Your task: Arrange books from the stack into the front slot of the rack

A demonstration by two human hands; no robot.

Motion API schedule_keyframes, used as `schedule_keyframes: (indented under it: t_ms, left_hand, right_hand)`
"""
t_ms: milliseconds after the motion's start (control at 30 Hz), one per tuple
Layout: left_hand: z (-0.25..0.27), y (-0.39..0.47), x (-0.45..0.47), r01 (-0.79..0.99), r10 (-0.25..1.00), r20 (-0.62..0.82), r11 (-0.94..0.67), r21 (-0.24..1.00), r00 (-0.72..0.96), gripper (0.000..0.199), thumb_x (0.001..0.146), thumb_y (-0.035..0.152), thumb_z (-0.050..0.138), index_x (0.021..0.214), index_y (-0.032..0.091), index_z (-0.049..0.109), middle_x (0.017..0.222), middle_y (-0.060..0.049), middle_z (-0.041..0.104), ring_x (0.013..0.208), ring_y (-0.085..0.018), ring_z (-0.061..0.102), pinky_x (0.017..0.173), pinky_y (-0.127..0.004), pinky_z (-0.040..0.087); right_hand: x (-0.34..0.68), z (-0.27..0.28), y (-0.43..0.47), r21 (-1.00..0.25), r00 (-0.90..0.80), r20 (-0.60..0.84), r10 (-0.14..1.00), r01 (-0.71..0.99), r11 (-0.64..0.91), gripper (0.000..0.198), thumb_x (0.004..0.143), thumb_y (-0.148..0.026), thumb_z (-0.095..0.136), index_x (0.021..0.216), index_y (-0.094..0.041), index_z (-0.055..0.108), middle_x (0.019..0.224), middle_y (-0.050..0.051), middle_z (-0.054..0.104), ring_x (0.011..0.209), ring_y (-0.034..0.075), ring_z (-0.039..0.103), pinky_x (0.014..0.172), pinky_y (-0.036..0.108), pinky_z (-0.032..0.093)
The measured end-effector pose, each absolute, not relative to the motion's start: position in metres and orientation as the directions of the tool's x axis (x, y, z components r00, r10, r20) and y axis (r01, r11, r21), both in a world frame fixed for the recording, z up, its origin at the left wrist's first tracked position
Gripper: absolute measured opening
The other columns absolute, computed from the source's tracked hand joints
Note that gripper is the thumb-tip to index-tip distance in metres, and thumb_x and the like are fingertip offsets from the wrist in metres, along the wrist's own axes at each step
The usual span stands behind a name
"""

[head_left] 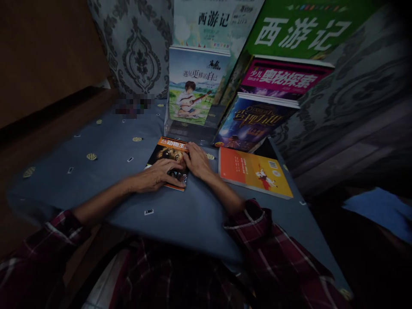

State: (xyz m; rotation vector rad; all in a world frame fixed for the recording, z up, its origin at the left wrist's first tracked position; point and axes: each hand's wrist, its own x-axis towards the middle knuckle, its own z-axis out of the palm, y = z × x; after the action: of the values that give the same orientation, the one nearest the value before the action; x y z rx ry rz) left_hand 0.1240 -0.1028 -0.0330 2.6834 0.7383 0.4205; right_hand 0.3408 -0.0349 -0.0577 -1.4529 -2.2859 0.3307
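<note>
A small book with an orange title band and an animal's face on its dark cover [171, 152] lies closed on the cloth-covered table. Across its lower left part rests my left hand [156, 175], fingers stretched out and thumb apart, hiding some of the cover. My right hand [198, 162] lies at the book's right edge, with its fingers extended near the upper right corner and its thumb on the cover. Neither hand is wrapped round the book. Just right of my right hand is an orange and yellow book [254, 171], lying flat.
Behind stand a book with a guitar player [196, 86], a dark blue book [254, 122], a pink book [280, 79], a green book [302, 34] and a pale book [214, 25]. Patterned wallpaper [140, 51] backs the blue tablecloth [106, 176]. A blue object [380, 210] is at right.
</note>
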Motion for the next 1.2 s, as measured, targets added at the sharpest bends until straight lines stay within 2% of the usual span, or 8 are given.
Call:
schedule_keyframes:
  t_ms: [167, 400, 533, 667, 800, 933, 1067, 1200]
  left_hand:
    - [-0.040, -0.114, 0.122, 0.450, 0.549, 0.211, -0.808, 0.380, 0.809, 0.059, 0.094, 0.005, 0.049, 0.126, 0.049, 0.069, 0.151, 0.002, 0.053, 0.141, -0.025, 0.044, 0.120, -0.051, 0.033]
    - [-0.039, -0.117, 0.125, 0.454, 0.588, 0.248, -0.778, 0.434, 0.770, 0.046, 0.099, 0.012, 0.050, 0.118, 0.046, 0.074, 0.145, 0.001, 0.059, 0.136, -0.023, 0.049, 0.118, -0.050, 0.035]
    - [-0.034, -0.118, 0.123, 0.429, 0.624, 0.255, -0.727, 0.536, 0.739, 0.037, 0.100, 0.018, 0.050, 0.112, 0.039, 0.078, 0.137, -0.004, 0.064, 0.130, -0.022, 0.055, 0.117, -0.049, 0.037]
    - [-0.029, -0.117, 0.119, 0.395, 0.684, 0.230, -0.626, 0.673, 0.692, 0.034, 0.097, 0.016, 0.049, 0.098, 0.027, 0.082, 0.126, -0.008, 0.071, 0.121, -0.023, 0.062, 0.112, -0.046, 0.043]
    - [-0.027, -0.115, 0.115, 0.365, 0.755, 0.243, -0.539, 0.759, 0.609, 0.031, 0.093, 0.016, 0.049, 0.090, 0.021, 0.080, 0.113, -0.009, 0.075, 0.111, -0.022, 0.067, 0.106, -0.044, 0.048]
    - [-0.029, -0.112, 0.115, 0.337, 0.805, 0.243, -0.472, 0.815, 0.541, 0.030, 0.091, 0.017, 0.049, 0.085, 0.019, 0.078, 0.104, -0.010, 0.077, 0.107, -0.022, 0.069, 0.104, -0.044, 0.050]
    - [-0.032, -0.111, 0.116, 0.301, 0.824, 0.257, -0.447, 0.843, 0.505, 0.028, 0.090, 0.021, 0.050, 0.082, 0.018, 0.076, 0.097, -0.009, 0.078, 0.104, -0.022, 0.070, 0.101, -0.042, 0.052]
    - [-0.035, -0.102, 0.110, 0.357, 0.894, 0.287, -0.407, 0.841, 0.343, 0.028, 0.092, 0.028, 0.050, 0.088, 0.018, 0.076, 0.104, -0.009, 0.077, 0.106, -0.023, 0.070, 0.101, -0.041, 0.052]
  right_hand:
    - [0.337, -0.058, -0.037, -0.398, -0.359, 0.216, 0.908, 0.817, 0.418, 0.051, 0.102, -0.034, 0.044, 0.146, -0.009, 0.051, 0.158, 0.020, 0.048, 0.149, 0.031, 0.041, 0.123, 0.050, 0.031]
    - [0.334, -0.057, -0.038, -0.382, -0.358, 0.205, 0.911, 0.827, 0.412, 0.053, 0.102, -0.037, 0.045, 0.146, -0.008, 0.050, 0.159, 0.022, 0.046, 0.151, 0.030, 0.039, 0.122, 0.049, 0.030]
    - [0.335, -0.055, -0.039, -0.381, -0.368, 0.193, 0.910, 0.826, 0.415, 0.054, 0.102, -0.035, 0.045, 0.149, -0.008, 0.048, 0.160, 0.021, 0.044, 0.152, 0.029, 0.037, 0.123, 0.050, 0.029]
    - [0.336, -0.051, -0.044, -0.378, -0.380, 0.163, 0.910, 0.828, 0.414, 0.057, 0.103, -0.037, 0.045, 0.150, -0.005, 0.045, 0.163, 0.023, 0.038, 0.154, 0.031, 0.032, 0.124, 0.050, 0.027]
    - [0.339, -0.051, -0.057, -0.367, -0.397, 0.200, 0.896, 0.817, 0.444, 0.059, 0.101, -0.039, 0.048, 0.150, -0.007, 0.045, 0.163, 0.024, 0.038, 0.155, 0.033, 0.030, 0.123, 0.055, 0.027]
    - [0.348, -0.055, -0.080, -0.356, -0.440, 0.185, 0.879, 0.804, 0.477, 0.075, 0.097, -0.054, 0.052, 0.154, -0.007, 0.039, 0.164, 0.025, 0.034, 0.156, 0.036, 0.028, 0.124, 0.058, 0.024]
    - [0.360, -0.058, -0.101, -0.348, -0.505, 0.170, 0.847, 0.773, 0.531, 0.090, 0.093, -0.069, 0.050, 0.159, -0.011, 0.033, 0.166, 0.023, 0.031, 0.157, 0.035, 0.024, 0.125, 0.057, 0.023]
    - [0.365, -0.056, -0.109, -0.331, -0.543, 0.131, 0.829, 0.764, 0.553, 0.101, 0.090, -0.077, 0.050, 0.160, -0.007, 0.030, 0.167, 0.026, 0.027, 0.158, 0.036, 0.021, 0.126, 0.057, 0.022]
